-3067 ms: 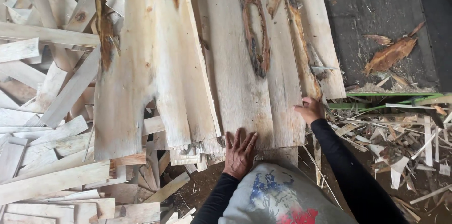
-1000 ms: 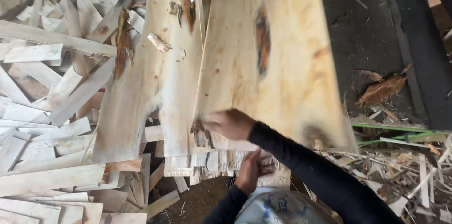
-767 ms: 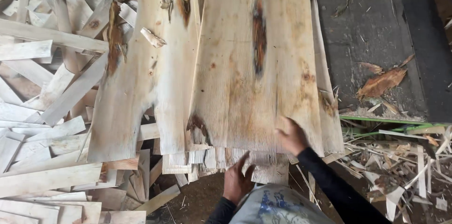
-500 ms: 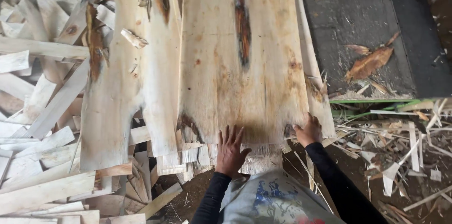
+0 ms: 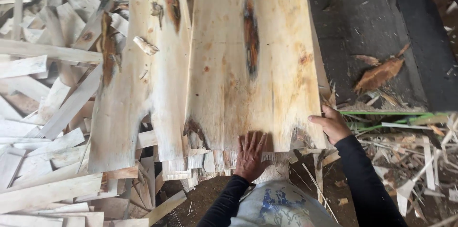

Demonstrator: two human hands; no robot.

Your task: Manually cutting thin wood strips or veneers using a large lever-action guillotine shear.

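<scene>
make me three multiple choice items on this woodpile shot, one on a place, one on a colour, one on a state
1. Where does the right hand rest?
A. on the top sheet's near right corner
B. on the scrap pile at far left
C. on the dark floor

2. What colour is the thin rail to the right of the stack?
A. red
B. green
C. blue

3. How is the left hand placed?
A. closed in a fist
B. flat, fingers spread, on the near edge of the top sheet
C. raised in the air

Answers: 1 A, its fingers lie on the sheet's right edge close to the near corner. 2 B, a bright green strip runs along there among splinters. 3 B, the palm is down and the fingers fan out over the wood.
</scene>
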